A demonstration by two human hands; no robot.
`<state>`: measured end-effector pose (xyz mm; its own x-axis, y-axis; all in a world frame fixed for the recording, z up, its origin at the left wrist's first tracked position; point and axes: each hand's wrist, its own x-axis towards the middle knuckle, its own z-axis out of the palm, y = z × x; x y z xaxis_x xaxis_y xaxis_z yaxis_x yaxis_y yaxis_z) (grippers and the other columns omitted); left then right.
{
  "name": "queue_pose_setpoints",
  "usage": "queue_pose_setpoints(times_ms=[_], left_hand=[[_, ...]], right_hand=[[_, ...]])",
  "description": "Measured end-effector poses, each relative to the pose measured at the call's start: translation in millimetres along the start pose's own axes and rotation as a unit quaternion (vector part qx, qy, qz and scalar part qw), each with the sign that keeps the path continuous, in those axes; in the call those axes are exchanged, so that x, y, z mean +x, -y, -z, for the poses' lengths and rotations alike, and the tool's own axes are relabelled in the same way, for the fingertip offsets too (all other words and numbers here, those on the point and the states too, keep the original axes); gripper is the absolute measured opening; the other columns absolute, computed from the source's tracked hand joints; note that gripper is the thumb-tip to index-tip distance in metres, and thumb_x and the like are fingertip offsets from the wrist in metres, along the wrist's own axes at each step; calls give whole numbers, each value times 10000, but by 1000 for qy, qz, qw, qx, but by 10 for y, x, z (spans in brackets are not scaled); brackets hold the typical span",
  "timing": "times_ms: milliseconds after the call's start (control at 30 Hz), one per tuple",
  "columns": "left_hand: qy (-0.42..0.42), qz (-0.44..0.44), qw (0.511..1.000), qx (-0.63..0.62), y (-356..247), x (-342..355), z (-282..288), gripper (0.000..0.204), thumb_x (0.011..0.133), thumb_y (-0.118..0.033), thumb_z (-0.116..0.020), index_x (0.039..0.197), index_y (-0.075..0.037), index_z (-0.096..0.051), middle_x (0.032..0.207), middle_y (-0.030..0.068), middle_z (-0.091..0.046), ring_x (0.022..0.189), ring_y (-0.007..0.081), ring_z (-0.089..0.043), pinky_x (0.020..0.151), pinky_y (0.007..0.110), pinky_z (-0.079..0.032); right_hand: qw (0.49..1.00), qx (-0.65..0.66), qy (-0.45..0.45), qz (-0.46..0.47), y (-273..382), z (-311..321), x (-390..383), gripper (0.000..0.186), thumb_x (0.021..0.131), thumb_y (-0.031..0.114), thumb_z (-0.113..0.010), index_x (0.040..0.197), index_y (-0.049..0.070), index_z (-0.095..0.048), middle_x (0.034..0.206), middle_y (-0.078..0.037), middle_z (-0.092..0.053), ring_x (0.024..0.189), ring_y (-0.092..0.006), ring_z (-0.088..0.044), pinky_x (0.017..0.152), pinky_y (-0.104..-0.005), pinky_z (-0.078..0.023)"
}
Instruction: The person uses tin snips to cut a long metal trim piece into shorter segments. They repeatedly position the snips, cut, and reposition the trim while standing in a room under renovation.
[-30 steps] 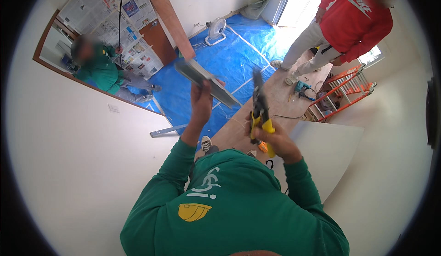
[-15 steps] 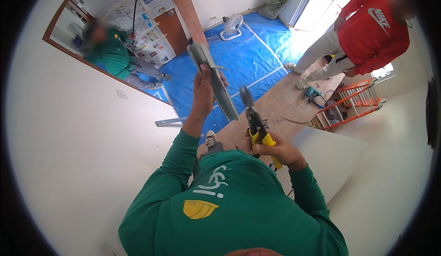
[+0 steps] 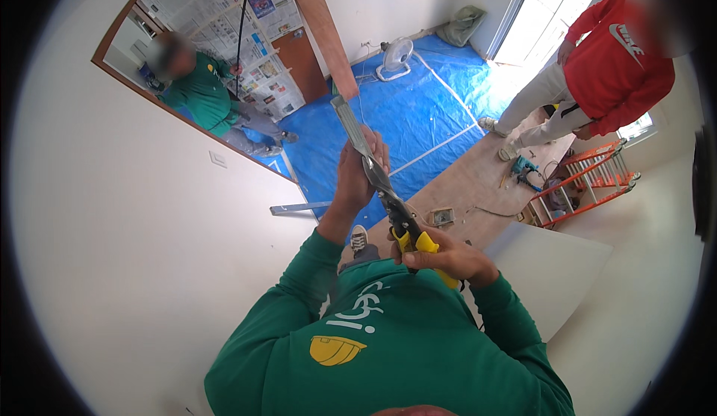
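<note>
My left hand (image 3: pixel 358 171) is wrapped round a short length of grey metal channel (image 3: pixel 348 123), which points up and away from me. In my right hand (image 3: pixel 452 255) is a pair of tin snips (image 3: pixel 396 208) with black jaws and yellow handles. The snips' jaws meet the near end of the channel just beside my left fingers. Whether the blades are around the metal or only touching it, I cannot tell. My right fingers are closed round the yellow handles.
Blue sheeting (image 3: pixel 411 138) covers the floor ahead, with a white fan (image 3: pixel 396 55) on it. A person in red (image 3: pixel 616 65) stands at right, near an orange ladder (image 3: pixel 582 184) and a teal power tool (image 3: pixel 526 171). Another person in green (image 3: pixel 205 95) holds a black pole at left.
The snips have moved up and left, so their jaws now meet the channel. The channel has turned in my left hand, and the view has shifted slightly.
</note>
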<state>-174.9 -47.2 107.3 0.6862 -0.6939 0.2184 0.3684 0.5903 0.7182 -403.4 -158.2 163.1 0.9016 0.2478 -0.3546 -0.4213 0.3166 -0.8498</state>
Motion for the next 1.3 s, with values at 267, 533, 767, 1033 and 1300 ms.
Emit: queue_pose_setpoints(times_ms=[267,533,767,1033,1300], left_hand=[[70,24,997,-31,32,-18,-11,338,1189,-385,-533,966,-132,-539,798,-2,-507,677,132,-538,611,286,-487],[27,91,995,-22,165,-64,-48,378,1173,-426,-548,932,-135,-524,760,-8,-506,661,121,-550,581,264,-493],[20,123,979,162,264,-69,-68,412,1189,-447,-486,923,-133,-512,733,-2,-489,640,130,-538,573,284,-464],[3,141,967,211,412,99,-160,386,1191,-424,-514,1013,-86,-574,740,-3,-538,597,100,-544,540,276,-479],[18,154,976,152,447,38,-227,386,1185,-463,-541,1111,-93,-620,749,-24,-550,567,62,-535,515,233,-482]], right_hand=[[1000,-5,-23,20,53,-66,59,612,1053,412,-787,1505,57,-577,1238,-21,-635,1125,-147,-603,1000,-329,-500],[996,-14,-77,43,-36,-125,52,501,1050,383,-789,1398,61,-628,1159,-24,-633,1025,-132,-616,920,-323,-521],[992,-18,-124,24,-206,-170,47,381,1023,316,-794,1271,75,-634,1050,-12,-634,912,-120,-625,811,-322,-534],[976,-77,-200,29,-300,45,32,298,1007,273,-806,1124,89,-604,881,0,-635,753,-101,-632,649,-292,-510],[984,-18,-177,-13,-38,187,-204,348,1034,248,-798,1283,77,-625,1045,-21,-673,904,-120,-660,794,-308,-539]])
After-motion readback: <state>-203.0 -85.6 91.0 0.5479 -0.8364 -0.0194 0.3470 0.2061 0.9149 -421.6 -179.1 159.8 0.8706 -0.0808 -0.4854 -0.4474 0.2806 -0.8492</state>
